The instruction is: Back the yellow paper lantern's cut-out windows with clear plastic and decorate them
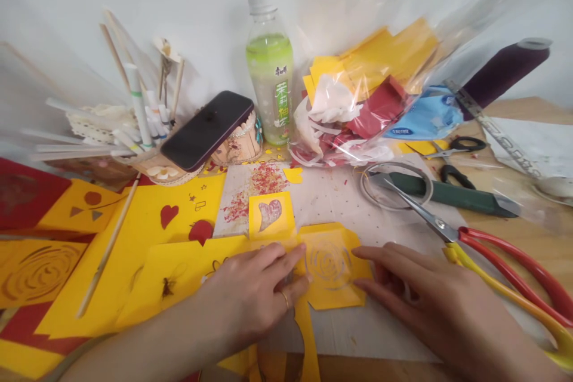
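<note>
A yellow paper piece with cut corners and a swirl of curved cuts under a shiny clear layer lies in front of me. My left hand, with a ring on one finger, holds its left edge with the fingertips. On the opposite side, my right hand holds the right edge between thumb and forefinger, its other fingers curled. Just behind stands a small yellow card with a heart-like cut-out window. A yellow paper strip runs below my left hand, partly hidden by it.
Yellow sheets with red shapes spread left, beside a wooden stick. A phone leans near a drink bottle. Right are red-and-yellow-handled scissors, a green cutter, a tape roll and a plastic bag of scraps.
</note>
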A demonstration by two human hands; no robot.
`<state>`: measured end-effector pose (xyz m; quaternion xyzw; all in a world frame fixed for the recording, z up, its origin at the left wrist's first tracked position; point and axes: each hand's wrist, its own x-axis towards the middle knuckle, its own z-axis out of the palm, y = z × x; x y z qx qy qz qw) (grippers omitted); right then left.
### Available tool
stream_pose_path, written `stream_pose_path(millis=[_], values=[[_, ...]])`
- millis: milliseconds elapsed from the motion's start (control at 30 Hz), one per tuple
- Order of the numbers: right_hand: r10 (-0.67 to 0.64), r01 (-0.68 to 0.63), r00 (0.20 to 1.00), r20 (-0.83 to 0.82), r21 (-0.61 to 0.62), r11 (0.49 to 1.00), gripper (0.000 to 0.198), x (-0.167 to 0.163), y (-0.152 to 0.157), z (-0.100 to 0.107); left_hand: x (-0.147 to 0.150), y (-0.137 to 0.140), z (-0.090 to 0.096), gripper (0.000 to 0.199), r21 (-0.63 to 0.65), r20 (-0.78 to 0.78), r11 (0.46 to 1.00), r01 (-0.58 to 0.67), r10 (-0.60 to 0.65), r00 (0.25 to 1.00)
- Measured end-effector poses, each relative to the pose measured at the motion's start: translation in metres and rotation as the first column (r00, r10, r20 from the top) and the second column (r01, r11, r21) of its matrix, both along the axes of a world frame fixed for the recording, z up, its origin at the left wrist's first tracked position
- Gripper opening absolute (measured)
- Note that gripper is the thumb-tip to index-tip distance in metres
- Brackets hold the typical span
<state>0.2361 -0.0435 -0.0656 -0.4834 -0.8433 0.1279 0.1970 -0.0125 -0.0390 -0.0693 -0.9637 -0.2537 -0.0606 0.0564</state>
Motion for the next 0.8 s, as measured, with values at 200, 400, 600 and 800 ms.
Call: stream_pose_path(millis=[200,400,600,800], values=[[-0.171,0.079,0.937,-0.305,-0.292,0.953,0.025,0.009,0.004,0.019,0.001,0.000,-0.001,0.029,-0.006,0.042,1.000,0.007,-0.006,0.999],[-0.346,-0.082,0.825,-0.446,-0.701,0.709,0.028,0.026,-0.006,0.019,0.001,0.000,0.000,0.026,0.000,0.057,1.000,0.008,-0.008,0.998],[-0.657,-0.131,0.557,-0.508,-0.835,0.535,0.023,0.020,-0.027,0.014,0.000,0.000,-0.003,0.022,0.027,0.055,0.999,0.018,-0.020,0.998],[-0.809,-0.220,0.415,-0.417,-0.908,0.356,0.028,0.005,-0.031,0.027,0.000,-0.001,-0.003,0.021,0.006,0.035,1.000,0.010,-0.011,0.999]])
